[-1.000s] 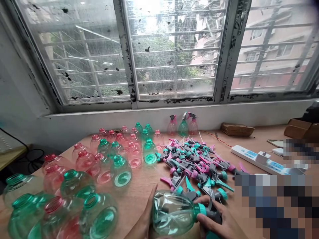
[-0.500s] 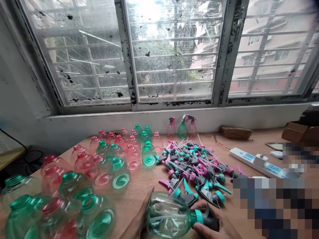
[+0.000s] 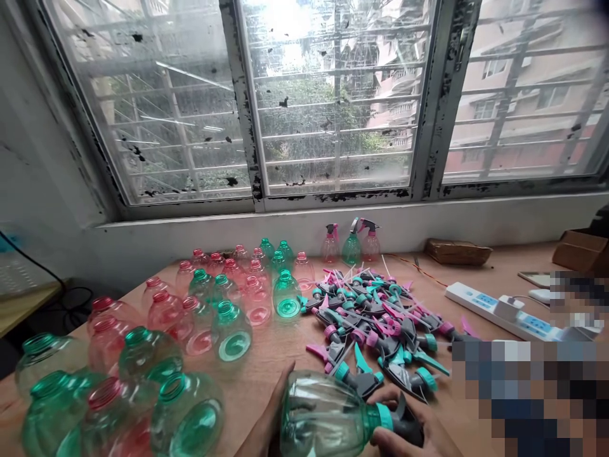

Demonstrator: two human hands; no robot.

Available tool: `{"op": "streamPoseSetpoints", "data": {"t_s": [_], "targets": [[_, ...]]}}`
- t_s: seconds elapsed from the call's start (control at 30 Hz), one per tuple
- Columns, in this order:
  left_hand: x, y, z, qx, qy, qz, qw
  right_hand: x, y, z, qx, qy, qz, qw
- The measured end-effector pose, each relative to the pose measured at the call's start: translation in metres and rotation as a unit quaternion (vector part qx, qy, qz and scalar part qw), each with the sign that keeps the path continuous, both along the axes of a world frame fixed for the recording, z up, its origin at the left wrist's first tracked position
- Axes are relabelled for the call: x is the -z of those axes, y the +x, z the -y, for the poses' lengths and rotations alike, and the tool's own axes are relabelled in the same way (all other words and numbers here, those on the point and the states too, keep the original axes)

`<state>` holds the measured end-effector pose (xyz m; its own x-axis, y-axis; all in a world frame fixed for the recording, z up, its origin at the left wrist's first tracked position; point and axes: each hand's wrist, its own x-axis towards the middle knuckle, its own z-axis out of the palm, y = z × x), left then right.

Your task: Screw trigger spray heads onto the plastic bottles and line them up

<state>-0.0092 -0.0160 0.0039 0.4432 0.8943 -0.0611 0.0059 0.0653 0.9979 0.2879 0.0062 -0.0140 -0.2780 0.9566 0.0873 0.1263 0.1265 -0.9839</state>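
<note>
A clear green plastic bottle lies on its side at the bottom centre, its neck pointing right. My left hand cups the bottle's base and body. My right hand grips the grey spray head with its teal collar at the bottle's neck. Just beyond my hands, a heap of loose grey, pink and teal spray heads covers the middle of the wooden table.
Several open pink and green bottles stand across the table's left half. Three bottles with spray heads stand by the wall under the window. A white power strip, a brown block and a cardboard box sit right.
The bottle and both hands have dropped slightly lower in view and shifted a little left. My right hand's fingers have shifted on the spray head.
</note>
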Motion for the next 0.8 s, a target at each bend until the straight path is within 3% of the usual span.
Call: {"op": "streamPoseSetpoints", "data": {"t_s": [0.27,0.4,0.6,0.8], "targets": [[-0.011,-0.001,0.0,0.02,-0.035,0.036,0.999,-0.005,0.001,0.001,-0.011,-0.022,-0.03,0.999],[-0.005,0.002,-0.018,-0.012,-0.128,0.065,0.99,-0.005,0.001,0.002,-0.026,-0.047,-0.057,0.997],[0.019,0.011,-0.043,-0.093,-0.226,0.067,0.967,0.003,-0.005,0.001,-0.002,-0.05,-0.102,0.994],[0.049,-0.001,-0.038,-0.093,-0.145,0.035,0.984,0.005,-0.004,0.001,0.011,-0.034,-0.091,0.995]]}}
